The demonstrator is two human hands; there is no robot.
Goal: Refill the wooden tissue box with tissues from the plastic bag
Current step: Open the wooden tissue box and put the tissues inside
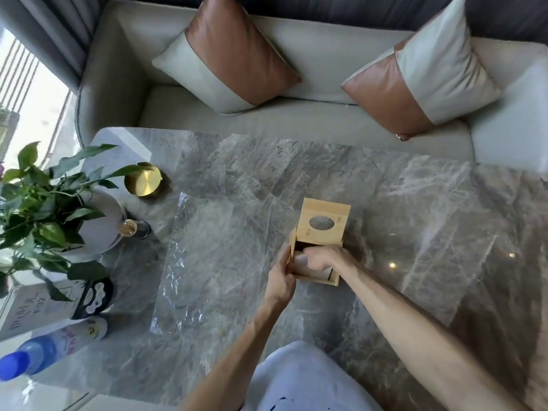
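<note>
The wooden tissue box [318,247] stands on a grey marble table [415,218], its hinged lid [323,222] tipped up and back so the oval slot faces the camera. The right hand [324,259] reaches into the open box, fingers curled down on the white tissues [314,271] inside; whether it pinches them or only presses them cannot be told. The left hand [281,277] is wrapped around the box's left wall, thumb along the edge, steadying it.

Just left of that hand lies the clear plastic bag [207,259], flat and crinkled on the table. Farther left of the bag sit a round brass dish [143,179], a dark bottle with a gold cap [135,228] and a ribbed white pot [100,221] holding a leafy green plant [38,203]. Near the table's left corner, toward the person, lie a blue-capped plastic bottle [47,351], a black and white object [93,298] and a sheet with handwriting [26,310].

Beyond the box, past the table's far edge, is a pale sofa [296,126] with two tan and cream cushions [228,54]. Daylight comes through a window with grey curtains [53,28] at far left.
</note>
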